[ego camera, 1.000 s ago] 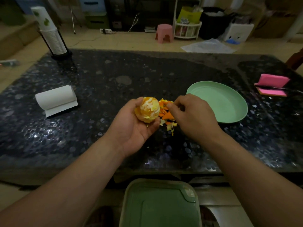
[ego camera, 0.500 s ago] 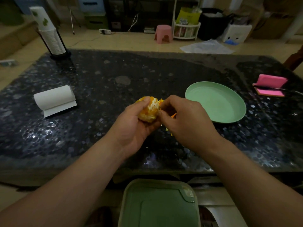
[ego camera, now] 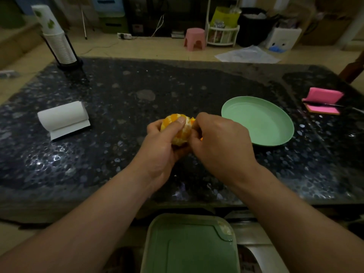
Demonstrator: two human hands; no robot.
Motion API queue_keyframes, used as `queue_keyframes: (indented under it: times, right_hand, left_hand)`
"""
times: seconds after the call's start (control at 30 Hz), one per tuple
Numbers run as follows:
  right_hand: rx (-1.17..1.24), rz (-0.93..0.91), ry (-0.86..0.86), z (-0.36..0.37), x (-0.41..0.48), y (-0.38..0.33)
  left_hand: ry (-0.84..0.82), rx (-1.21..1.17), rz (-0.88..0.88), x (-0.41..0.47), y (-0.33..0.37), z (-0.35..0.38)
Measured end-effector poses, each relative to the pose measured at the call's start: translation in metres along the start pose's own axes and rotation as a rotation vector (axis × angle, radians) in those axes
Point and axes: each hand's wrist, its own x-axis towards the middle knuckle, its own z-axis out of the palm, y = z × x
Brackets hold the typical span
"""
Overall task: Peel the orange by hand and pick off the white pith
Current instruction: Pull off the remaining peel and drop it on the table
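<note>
A mostly peeled orange [ego camera: 180, 133], yellow-orange with white pith streaks, sits over the middle of the dark table. My left hand [ego camera: 160, 148] grips it from below and the left, thumb lying across its top. My right hand [ego camera: 218, 144] is curled against the orange's right side, fingertips pressed to the fruit; what they pinch is hidden. A sliver of orange peel scraps [ego camera: 201, 138] shows on the table behind my right hand, the remainder covered.
An empty green plate [ego camera: 258, 120] lies right of my hands. A white paper roll [ego camera: 63, 117] lies at left, a cup stack [ego camera: 57, 38] at far left back, pink sticky notes [ego camera: 323, 100] at far right. A green bin [ego camera: 189, 245] stands below the table's near edge.
My right hand came left from the peel pile to the orange's right side. My left hand turned the orange and laid its thumb over the top.
</note>
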Motion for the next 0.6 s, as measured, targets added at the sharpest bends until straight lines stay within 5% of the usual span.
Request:
queue_keyframes:
  times: [0.6]
  right_hand:
    - [0.724, 0.222, -0.176, -0.007, 0.006, 0.027]
  left_hand:
    - [-0.163, 0.059, -0.097, 0.0, 0.011, -0.007]
